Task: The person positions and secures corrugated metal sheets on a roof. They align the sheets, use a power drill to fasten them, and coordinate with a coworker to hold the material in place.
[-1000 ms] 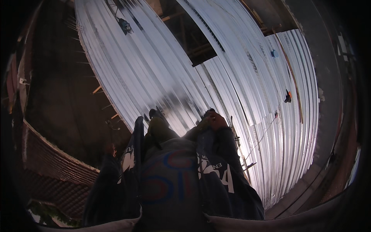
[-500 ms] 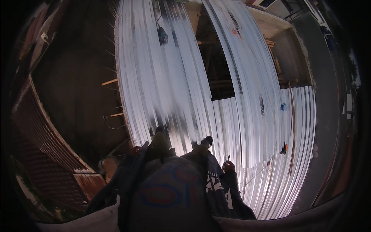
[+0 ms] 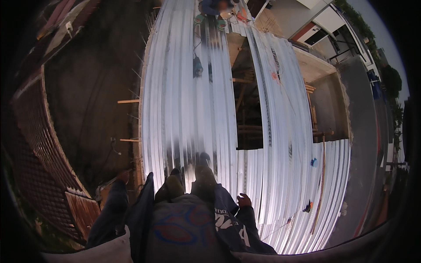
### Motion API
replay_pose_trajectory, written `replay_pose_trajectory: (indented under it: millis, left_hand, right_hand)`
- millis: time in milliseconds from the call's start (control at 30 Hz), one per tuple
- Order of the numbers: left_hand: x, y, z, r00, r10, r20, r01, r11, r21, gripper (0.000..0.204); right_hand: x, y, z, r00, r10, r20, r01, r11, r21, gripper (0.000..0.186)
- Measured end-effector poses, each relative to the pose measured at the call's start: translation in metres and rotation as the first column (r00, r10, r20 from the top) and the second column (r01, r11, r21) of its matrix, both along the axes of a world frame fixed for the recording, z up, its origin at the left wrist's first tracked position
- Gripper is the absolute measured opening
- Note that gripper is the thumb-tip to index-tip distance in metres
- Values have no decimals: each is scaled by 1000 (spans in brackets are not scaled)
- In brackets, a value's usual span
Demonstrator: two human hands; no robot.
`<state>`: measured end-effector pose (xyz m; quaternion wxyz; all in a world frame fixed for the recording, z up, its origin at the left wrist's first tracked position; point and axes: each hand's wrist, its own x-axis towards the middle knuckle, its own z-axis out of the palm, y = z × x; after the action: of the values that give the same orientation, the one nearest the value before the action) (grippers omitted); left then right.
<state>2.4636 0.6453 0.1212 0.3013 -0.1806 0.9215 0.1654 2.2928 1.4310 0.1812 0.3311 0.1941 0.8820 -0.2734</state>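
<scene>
I am on ribbed metal decking (image 3: 175,109), both feet on the sheets, my dark shoe (image 3: 205,158) forward. At my right side hangs my right hand (image 3: 244,200), its fingers loosely curled above the decking; what they hold, if anything, is too small to make out. My left hand (image 3: 123,177) is low on the left beside the decking's edge, dark and blurred, its fingers not distinct. Ahead of me lies a dark green corded power tool (image 3: 198,68) on the sheets.
A long dark opening (image 3: 249,94) cuts through the decking, showing beams below. Another person (image 3: 215,7) is at the far end. To the right lie a blue object (image 3: 314,162), an orange-black tool (image 3: 308,207) and a long thin strip (image 3: 322,186). Wooden stubs (image 3: 128,101) jut from the left edge.
My view has shifted, bringing the far person into sight. My feet have changed places, the right one now forward. A small dark stick-like shape at my right hand no longer shows.
</scene>
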Motion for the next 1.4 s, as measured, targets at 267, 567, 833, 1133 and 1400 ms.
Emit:
replay_pose_trajectory:
  millis: [267,567,833,1133,1400]
  left_hand:
    - [-168,95,30,913,406,-28,-325,770,550,37]
    - [-181,30,52,882,370,-291,-288,913,288,35]
    - [-144,146,57,796,589,143,-604,752,266,36]
    - [-218,42,-20,790,551,269,-607,762,225,40]
    - [-516,-169,3,725,653,-218,-537,735,414,36]
  right_hand:
    - [-82,78,-69,997,61,37,-66,987,145,43]
    - [-245,29,-48,986,134,-97,-133,991,17,42]
    - [-398,-43,10,882,242,-404,-294,953,-71,37]
    - [-548,-253,83,867,371,-333,-414,908,-68,37]
    - [-715,-377,203,783,334,-525,-419,907,-50,41]
